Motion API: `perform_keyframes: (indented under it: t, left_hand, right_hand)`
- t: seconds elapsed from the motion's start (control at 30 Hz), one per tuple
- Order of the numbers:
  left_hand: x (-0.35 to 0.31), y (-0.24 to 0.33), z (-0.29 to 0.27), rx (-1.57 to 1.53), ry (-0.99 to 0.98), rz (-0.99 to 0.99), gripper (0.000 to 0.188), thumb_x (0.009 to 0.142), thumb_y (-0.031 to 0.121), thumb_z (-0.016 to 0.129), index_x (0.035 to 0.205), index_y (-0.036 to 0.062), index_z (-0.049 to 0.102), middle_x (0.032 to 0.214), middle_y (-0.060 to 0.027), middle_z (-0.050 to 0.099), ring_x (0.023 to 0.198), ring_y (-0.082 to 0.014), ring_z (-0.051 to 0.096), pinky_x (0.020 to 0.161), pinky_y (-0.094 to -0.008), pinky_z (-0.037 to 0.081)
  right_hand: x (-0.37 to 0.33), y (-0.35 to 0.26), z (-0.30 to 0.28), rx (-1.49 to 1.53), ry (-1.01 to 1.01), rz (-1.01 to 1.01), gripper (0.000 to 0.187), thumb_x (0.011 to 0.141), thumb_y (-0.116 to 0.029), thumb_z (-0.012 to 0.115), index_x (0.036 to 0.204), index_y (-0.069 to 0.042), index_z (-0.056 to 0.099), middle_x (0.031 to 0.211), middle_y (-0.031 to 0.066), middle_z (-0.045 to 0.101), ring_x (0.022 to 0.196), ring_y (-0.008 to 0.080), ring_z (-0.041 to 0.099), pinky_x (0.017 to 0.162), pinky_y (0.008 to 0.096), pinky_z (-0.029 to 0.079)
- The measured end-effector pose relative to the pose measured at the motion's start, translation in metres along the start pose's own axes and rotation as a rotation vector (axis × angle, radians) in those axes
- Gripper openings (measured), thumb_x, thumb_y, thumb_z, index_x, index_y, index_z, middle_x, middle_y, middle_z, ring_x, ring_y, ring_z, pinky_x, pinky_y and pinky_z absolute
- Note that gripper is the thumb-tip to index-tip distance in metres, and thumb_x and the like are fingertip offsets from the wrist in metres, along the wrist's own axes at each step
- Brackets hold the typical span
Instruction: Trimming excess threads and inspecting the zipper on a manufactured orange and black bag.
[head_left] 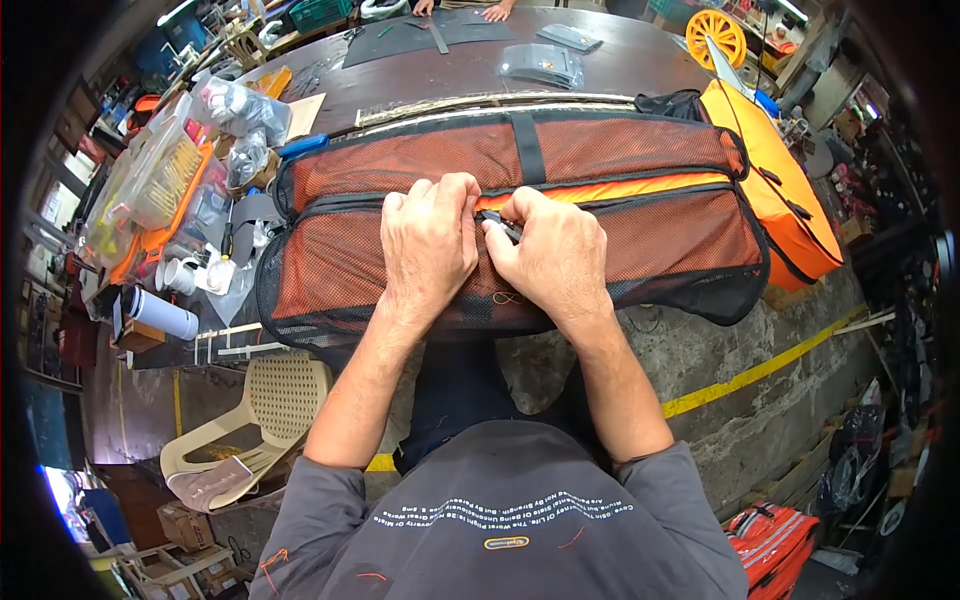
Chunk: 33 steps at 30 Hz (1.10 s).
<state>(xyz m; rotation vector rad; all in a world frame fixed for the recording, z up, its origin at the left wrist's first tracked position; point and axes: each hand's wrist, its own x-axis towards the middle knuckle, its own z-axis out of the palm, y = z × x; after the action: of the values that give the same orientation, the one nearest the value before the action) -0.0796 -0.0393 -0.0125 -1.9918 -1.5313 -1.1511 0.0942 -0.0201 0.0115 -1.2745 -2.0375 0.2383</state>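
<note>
A long bag of black mesh over orange fabric [340,240] lies across the near side of the table. A black zipper line runs along its length, and a yellow-orange strip [650,188] shows in the opening to the right. Both my hands meet over the bag's middle. My left hand [428,240] is closed, with thumb and fingertips pinching at the zipper edge. My right hand [553,250] is closed around a small dark piece [498,222] between thumb and forefinger; its exact kind is partly hidden. A loop of thin orange thread [507,298] lies on the mesh just below.
An orange bag [775,190] stands to the right. Clear plastic boxes [160,170], a white tumbler [160,314] and tools crowd the left. A beige plastic chair [250,420] is at lower left. Beyond lie packed grey pieces [540,65]; another person's hands [497,12] rest there.
</note>
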Motion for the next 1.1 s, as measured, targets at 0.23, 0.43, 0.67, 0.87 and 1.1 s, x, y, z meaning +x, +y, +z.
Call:
perform_keyframes:
  t: [0.23,0.43,0.67,0.87,1.1]
  left_hand:
    - [-0.001,0.000,0.000,0.001,-0.008,-0.027,0.012,0.107,0.010,0.072,0.118,0.0117,0.068,0.089,0.0006,0.075,0.090,-0.0246,0.072,0.082,-0.0423,0.047]
    - [-0.003,0.002,-0.002,0.001,-0.027,-0.077,0.012,0.106,0.008,0.072,0.118,0.0107,0.069,0.090,0.0002,0.075,0.091,-0.0250,0.073,0.083,-0.0422,0.048]
    - [-0.003,0.002,-0.004,-0.028,-0.028,-0.082,0.013,0.105,0.008,0.074,0.117,0.0102,0.070,0.093,-0.0023,0.076,0.090,-0.0268,0.073,0.082,-0.0432,0.049]
    - [-0.003,0.003,-0.004,-0.022,-0.023,-0.081,0.012,0.104,0.008,0.074,0.115,0.0102,0.071,0.094,-0.0033,0.077,0.090,-0.0277,0.074,0.081,-0.0437,0.050]
    - [-0.004,0.003,-0.004,-0.053,0.007,-0.068,0.010,0.105,0.010,0.074,0.114,0.0120,0.070,0.090,-0.0047,0.074,0.085,-0.0282,0.072,0.080,-0.0450,0.049]
  right_hand:
    - [-0.005,0.006,0.003,0.019,0.008,0.002,0.024,0.092,-0.028,0.089,0.096,-0.007,0.079,0.090,0.0144,0.083,0.085,0.0384,0.082,0.077,0.0499,0.064]
    - [-0.010,0.008,0.000,0.061,0.007,0.017,0.026,0.094,-0.029,0.087,0.103,-0.006,0.078,0.089,0.0186,0.082,0.085,0.0414,0.083,0.077,0.0521,0.066]
    - [-0.007,0.007,0.001,0.026,0.008,0.003,0.027,0.095,-0.029,0.087,0.102,-0.005,0.078,0.089,0.0179,0.082,0.086,0.0403,0.083,0.078,0.0525,0.066]
    - [-0.003,-0.002,0.003,-0.071,-0.011,0.052,0.025,0.094,-0.030,0.087,0.100,-0.007,0.078,0.090,0.0174,0.082,0.089,0.0416,0.082,0.082,0.0539,0.065]
    - [-0.002,-0.004,-0.003,-0.094,-0.034,0.002,0.026,0.095,-0.028,0.085,0.100,-0.005,0.074,0.086,0.0179,0.079,0.086,0.0403,0.083,0.081,0.0526,0.066]
